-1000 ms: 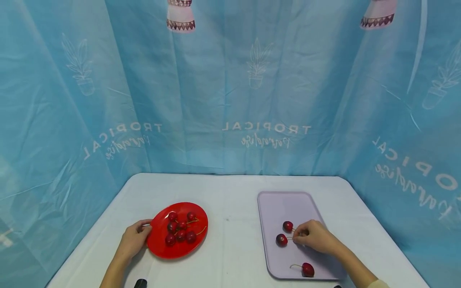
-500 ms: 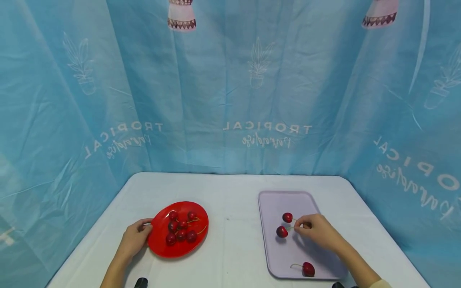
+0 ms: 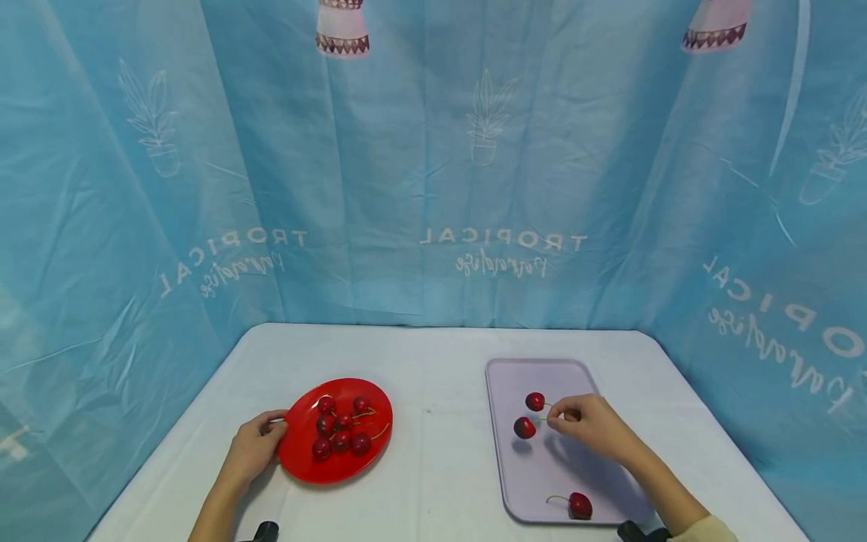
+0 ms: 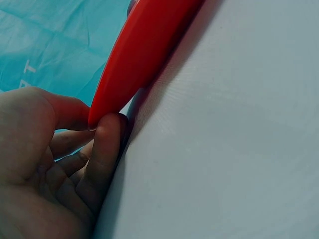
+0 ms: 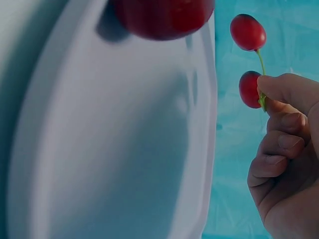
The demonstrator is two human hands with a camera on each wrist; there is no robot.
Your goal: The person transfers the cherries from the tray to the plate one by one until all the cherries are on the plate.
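Observation:
My left hand [image 3: 252,447] pinches the near-left rim of a red plate [image 3: 298,459], thumb on top and a finger under the edge in the left wrist view. Several dark red cherries [image 3: 342,441] with stems lie on the plate. On the right, my right hand [image 3: 591,426] holds a pair of cherries by their stems between thumb and fingertip. One cherry [image 3: 524,427] hangs over the lilac tray [image 3: 542,376] with its shadow below it; the other cherry [image 5: 247,32] is held up beside it. A single cherry [image 3: 579,506] lies at the tray's near end, its stem pointing left.
The plate and the tray stand apart on a white table [image 3: 433,421]. A blue printed curtain [image 3: 420,165] encloses the table's back and both sides. Dark wrist straps [image 3: 640,533] show at the bottom edge.
My right hand has risen and moved away from me with the two cherries, which have left the tray's surface. The left hand and plate have stayed in place.

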